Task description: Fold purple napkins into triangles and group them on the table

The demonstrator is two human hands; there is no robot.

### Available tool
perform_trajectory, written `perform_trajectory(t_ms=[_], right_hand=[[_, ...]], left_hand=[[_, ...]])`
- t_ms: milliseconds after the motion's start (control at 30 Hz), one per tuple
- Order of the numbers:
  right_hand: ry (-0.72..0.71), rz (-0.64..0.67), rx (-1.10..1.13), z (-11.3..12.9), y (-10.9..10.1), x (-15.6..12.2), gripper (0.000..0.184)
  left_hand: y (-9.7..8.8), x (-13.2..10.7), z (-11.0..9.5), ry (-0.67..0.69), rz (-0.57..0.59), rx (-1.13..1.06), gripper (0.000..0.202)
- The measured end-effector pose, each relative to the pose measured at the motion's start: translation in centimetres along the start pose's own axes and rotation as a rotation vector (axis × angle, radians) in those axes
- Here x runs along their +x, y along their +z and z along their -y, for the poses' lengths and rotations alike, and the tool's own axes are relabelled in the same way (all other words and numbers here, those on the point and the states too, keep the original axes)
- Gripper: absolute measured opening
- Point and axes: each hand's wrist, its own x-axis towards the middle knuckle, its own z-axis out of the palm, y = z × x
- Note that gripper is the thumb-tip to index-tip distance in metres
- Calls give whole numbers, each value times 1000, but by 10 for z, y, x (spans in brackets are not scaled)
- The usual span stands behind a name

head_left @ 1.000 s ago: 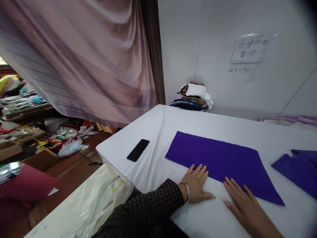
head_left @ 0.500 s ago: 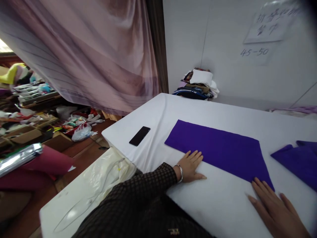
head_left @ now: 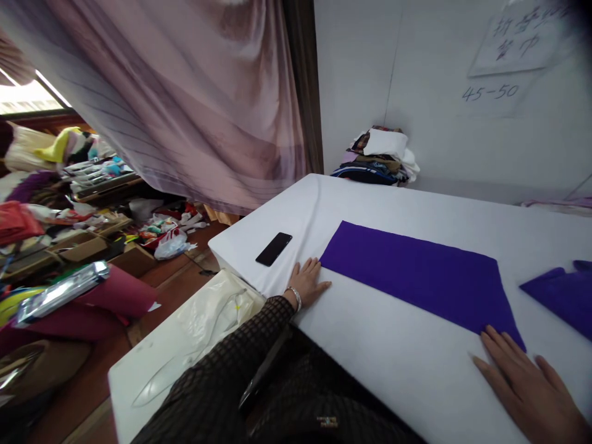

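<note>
A purple cloth (head_left: pixel 411 271), flat and shaped like a long four-sided strip, lies on the white-covered table (head_left: pixel 370 333). At its near left corner rests my left hand (head_left: pixel 306 285), palm down with fingers stretched out and a silver bracelet at the wrist. My right hand (head_left: pixel 522 370) lies flat by the near right corner, its fingertips on the cloth's edge and its fingers spread. Neither hand grips anything. Farther right is a second purple cloth (head_left: pixel 562 296), loosely bunched and partly out of view.
A black phone (head_left: pixel 274 249) lies left of the cloth. Stacked clothes (head_left: pixel 377 157) sit by the wall at the back. A pink curtain (head_left: pixel 222 111) hangs behind the table's left side. A lower white table (head_left: pixel 152 351) with plastic film adjoins at left, near cluttered boxes (head_left: pixel 76 246).
My left hand has slid left along the cloth's near edge to its corner. My right hand stays at the right corner. The view has shifted slightly left.
</note>
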Motion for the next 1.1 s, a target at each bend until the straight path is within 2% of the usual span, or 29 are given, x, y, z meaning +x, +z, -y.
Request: perform_trajectory(t_ms=[100, 233, 400, 467, 567, 667, 767, 867, 933, 1000, 1100], right_hand=[[15, 23, -11, 1, -3, 0, 65], [22, 41, -12, 5, -8, 2, 65], [23, 64, 23, 6, -9, 5, 64], [36, 71, 41, 6, -10, 5, 64], [79, 92, 56, 11, -18, 9, 62], [91, 88, 54, 35, -34, 25, 63], [-25, 79, 94, 83, -47, 59, 60], [-176, 94, 179, 136, -49, 96, 58], [-217, 117, 227, 161, -45, 114, 59], [-211, 154, 259, 172, -38, 121, 61], [-183, 211, 275, 164, -31, 116, 62]], left_hand=[[-2, 3, -12, -2, -62, 5, 71], [-5, 8, -44, 231, -81, -40, 69], [2, 13, -96, 557, -34, -97, 74], [6, 14, -109, 626, 9, -114, 77], [14, 14, -115, 659, 80, -135, 80], [18, 15, -113, 655, 85, -157, 79], [19, 14, -111, 655, 82, -164, 78], [18, 13, -111, 649, 66, -162, 75], [19, 12, -112, 653, 58, -159, 72], [19, 13, -111, 657, 55, -148, 71], [19, 13, -111, 658, 61, -133, 72]])
